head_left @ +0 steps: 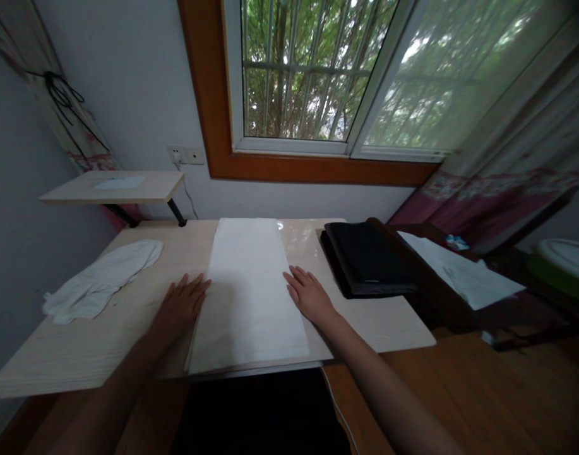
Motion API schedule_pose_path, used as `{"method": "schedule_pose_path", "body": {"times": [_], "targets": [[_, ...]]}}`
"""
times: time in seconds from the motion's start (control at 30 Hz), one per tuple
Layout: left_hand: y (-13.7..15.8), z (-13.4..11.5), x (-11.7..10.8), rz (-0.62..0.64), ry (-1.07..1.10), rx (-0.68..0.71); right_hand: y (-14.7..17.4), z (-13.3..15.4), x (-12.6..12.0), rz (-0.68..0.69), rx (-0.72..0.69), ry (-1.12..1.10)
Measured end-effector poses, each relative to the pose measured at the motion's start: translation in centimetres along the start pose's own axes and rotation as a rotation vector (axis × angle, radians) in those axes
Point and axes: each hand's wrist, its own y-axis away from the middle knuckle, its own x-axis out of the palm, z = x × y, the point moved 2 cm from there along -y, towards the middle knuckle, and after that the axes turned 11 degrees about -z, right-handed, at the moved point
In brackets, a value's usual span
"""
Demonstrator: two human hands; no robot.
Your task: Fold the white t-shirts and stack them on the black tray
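A long stack of white paper sheets [251, 291] lies flat on the pale wooden desk [142, 341], its near end reaching the desk's front edge. My left hand [182, 304] rests palm down beside the stack's left edge, fingers spread and the fingertips at the edge. On the opposite side my right hand [308, 292] lies with its fingers stretched out, the tips touching the right edge of the paper. Neither hand grips anything. The undersides of both palms are hidden.
A crumpled white cloth [104, 278] lies at the left, below a small raised shelf [119, 189]. Black folders [367, 256] are stacked on the right side of the desk. Farther right, a paper sheet [459, 268] lies on dark furniture. A window [312, 76] is behind the desk.
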Motion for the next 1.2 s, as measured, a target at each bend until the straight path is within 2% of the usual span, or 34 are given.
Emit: {"method": "schedule_pose_path", "body": {"times": [0.13,0.23,0.47,0.6,0.73,0.87,1.03,1.2], "targets": [[1.1,3.0,-0.4,0.029,0.058,0.133,1.1,-2.6,-0.5,-0.023,-0.063,-0.099],[0.9,3.6,-0.2,0.050,0.055,0.193,1.3,-3.5,-0.6,-0.038,-0.118,-0.202],[-1.1,2.3,-0.5,0.020,0.077,0.285,0.8,-3.2,-1.4,0.008,-0.197,-0.327],[-1.1,1.8,-1.1,0.021,0.138,0.363,1.0,-2.9,-1.9,0.038,-0.227,-0.384],[-0.8,1.4,-1.0,0.046,0.154,0.367,1.3,-2.8,-1.7,0.056,-0.234,-0.403],[-0.9,0.8,-0.5,0.005,0.196,0.394,1.1,-2.1,-1.9,0.039,-0.256,-0.474],[-1.1,0.2,0.1,-0.020,0.315,0.436,0.8,-1.5,-2.4,0.045,-0.239,-0.587],[-0.8,0.0,-0.6,-0.018,0.419,0.421,0.6,-1.4,-2.6,0.076,-0.199,-0.713]]}}
